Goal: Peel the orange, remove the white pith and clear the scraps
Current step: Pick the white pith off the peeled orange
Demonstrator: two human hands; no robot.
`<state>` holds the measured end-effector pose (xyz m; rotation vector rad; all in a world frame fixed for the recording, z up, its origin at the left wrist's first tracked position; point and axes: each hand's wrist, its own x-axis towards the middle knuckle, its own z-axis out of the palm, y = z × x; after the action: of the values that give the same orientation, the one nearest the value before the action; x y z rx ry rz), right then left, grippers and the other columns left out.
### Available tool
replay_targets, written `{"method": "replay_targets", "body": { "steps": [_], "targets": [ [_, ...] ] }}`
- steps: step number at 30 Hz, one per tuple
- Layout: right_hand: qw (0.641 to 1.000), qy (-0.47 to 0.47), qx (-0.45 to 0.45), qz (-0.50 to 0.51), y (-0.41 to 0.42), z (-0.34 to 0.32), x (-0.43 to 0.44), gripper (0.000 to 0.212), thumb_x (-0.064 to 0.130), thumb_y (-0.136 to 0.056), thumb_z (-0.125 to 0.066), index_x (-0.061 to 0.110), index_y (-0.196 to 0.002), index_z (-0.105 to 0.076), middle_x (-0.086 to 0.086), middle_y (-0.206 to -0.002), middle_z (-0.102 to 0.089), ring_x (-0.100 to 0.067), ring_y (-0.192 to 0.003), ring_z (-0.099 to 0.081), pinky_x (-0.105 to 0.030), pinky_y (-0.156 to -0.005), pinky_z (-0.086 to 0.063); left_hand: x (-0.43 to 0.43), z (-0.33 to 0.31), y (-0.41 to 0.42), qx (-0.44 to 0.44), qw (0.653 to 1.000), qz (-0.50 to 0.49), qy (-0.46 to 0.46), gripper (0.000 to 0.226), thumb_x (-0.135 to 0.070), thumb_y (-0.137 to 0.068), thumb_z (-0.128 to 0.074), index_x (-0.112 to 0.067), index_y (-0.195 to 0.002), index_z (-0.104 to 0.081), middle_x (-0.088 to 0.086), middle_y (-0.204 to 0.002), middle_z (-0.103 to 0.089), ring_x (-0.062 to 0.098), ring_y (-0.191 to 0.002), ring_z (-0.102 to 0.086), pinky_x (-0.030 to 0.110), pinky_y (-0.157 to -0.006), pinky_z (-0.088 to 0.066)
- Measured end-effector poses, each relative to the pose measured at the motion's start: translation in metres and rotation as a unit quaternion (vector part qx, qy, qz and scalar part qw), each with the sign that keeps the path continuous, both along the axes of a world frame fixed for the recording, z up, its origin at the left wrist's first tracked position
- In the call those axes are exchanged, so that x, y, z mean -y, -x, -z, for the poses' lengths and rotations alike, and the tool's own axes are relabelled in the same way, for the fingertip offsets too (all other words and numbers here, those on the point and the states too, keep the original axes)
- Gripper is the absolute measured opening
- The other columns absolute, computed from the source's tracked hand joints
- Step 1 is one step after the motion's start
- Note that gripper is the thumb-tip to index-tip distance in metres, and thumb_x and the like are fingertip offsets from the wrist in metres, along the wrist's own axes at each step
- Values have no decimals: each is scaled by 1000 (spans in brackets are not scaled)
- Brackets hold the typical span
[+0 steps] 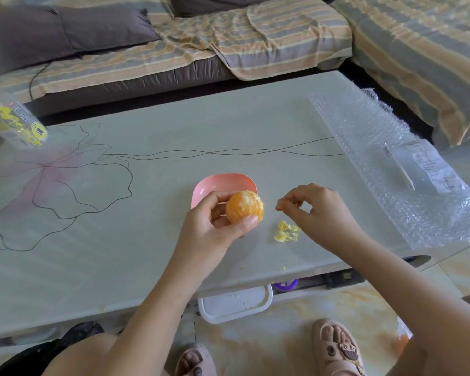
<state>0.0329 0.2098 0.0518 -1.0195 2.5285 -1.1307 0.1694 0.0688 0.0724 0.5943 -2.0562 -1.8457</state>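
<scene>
head view: left fingers (pixel 221 197) round peeled orange (pixel 244 206), right fingers (pixel 290 200) pinched together; label (pixel 433 169) illegible

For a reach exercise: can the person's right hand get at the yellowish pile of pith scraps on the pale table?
Probably yes: the right hand hovers just above the yellowish pith scraps, nothing between.

Bottle (pixel 14 123) print, paper label (pixel 433 169) text: unreadable.

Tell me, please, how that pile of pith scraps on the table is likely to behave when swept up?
The pith scraps are small, thin, separate bits, so probably light and apt to scatter. Fresh off the orange, some may cling to the smooth table. A stray crumb lies near the edge.
</scene>
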Motion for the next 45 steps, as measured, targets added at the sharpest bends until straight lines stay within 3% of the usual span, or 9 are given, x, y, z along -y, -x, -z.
{"method": "replay_targets", "body": {
  "steps": [3, 7, 14, 18, 23, 26, 32, 41, 45],
  "targets": [
    [997, 15, -69, 7, 1, -2, -2, 8, 21, -84, -68, 22, -76, -69, 17, -73, -59, -3, -79, -52, -6, -68, -35, -2, 0, 1, -4, 1000, 2, -2, 39, -23, -66, -73, -14, -102, -65, -8, -85, -70, 4, -68, -63, 14, -63, -48],
    [988, 85, -126, -22, -2, -11, -7, 27, -5, -81, -62, 20, -85, -71, 16, -81, -63, 6, -80, -56, -3, -69, -38, -3, 3, 2, 10, 1000, -6, 21, 39, -28, -65, -76, -21, -102, -65, -10, -88, -72, 4, -78, -66, 17, -70, -49],
    [961, 159, -193, -120, -20, -28, -12, 16, 11, -87, -61, 14, -97, -74, 13, -90, -64, 3, -78, -59, -5, -73, -42, -5, 2, 6, -2, 1000, -13, 22, 38, -11, -71, -82, -24, -104, -69, -9, -95, -74, 5, -84, -69, 14, -74, -49],
    [945, 163, -251, -135, -18, -24, -10, 13, 14, -85, -67, 11, -94, -75, 1, -88, -71, -10, -77, -64, -19, -70, -49, -9, 0, 7, -11, 999, -7, 41, 38, -12, -71, -82, -36, -96, -69, -12, -93, -74, 7, -85, -69, 15, -76, -50],
    [933, 152, -300, -131, -16, -23, -8, 9, 12, -83, -68, 8, -88, -75, -3, -81, -71, -18, -69, -65, -29, -62, -51, -13, -3, 9, -10, 995, -24, 100, 29, -28, -67, -80, -45, -87, -69, -13, -84, -72, 8, -76, -68, 13, -72, -50],
    [930, 135, -320, -121, -16, -21, -7, 8, 12, -84, -67, 9, -83, -74, -2, -76, -70, -21, -63, -64, -32, -54, -51, -16, -5, 9, 1, 987, -33, 157, 34, -20, -71, -82, -43, -88, -65, -18, -75, -66, 1, -63, -60, 8, -65, -46],
    [919, 111, -369, -84, -20, -16, -3, 15, 12, -86, -62, 10, -73, -69, -4, -66, -64, -26, -53, -58, -32, -46, -47, -18, -7, 9, -3, 973, -42, 226, 32, -20, -72, -79, -42, -90, -63, -15, -81, -64, 5, -70, -62, 7, -67, -46],
    [933, 122, -336, -38, -26, -23, 0, 9, 8, -76, -62, 11, -69, -66, -2, -63, -60, -23, -52, -52, -32, -52, -44, -18, -6, 7, -23, 966, -36, 257, 35, -18, -72, -81, -35, -97, -65, -12, -88, -63, 5, -75, -60, 5, -70, -44],
    [973, 150, -172, -23, -28, -31, -3, 4, 14, -70, -65, 17, -69, -67, 8, -65, -60, -7, -65, -54, -6, -61, -38, -18, -11, 6, -26, 975, -16, 221, 37, -17, -72, -81, -38, -97, -64, -15, -90, -65, 3, -76, -63, 5, -73, -44]
  ]
}}
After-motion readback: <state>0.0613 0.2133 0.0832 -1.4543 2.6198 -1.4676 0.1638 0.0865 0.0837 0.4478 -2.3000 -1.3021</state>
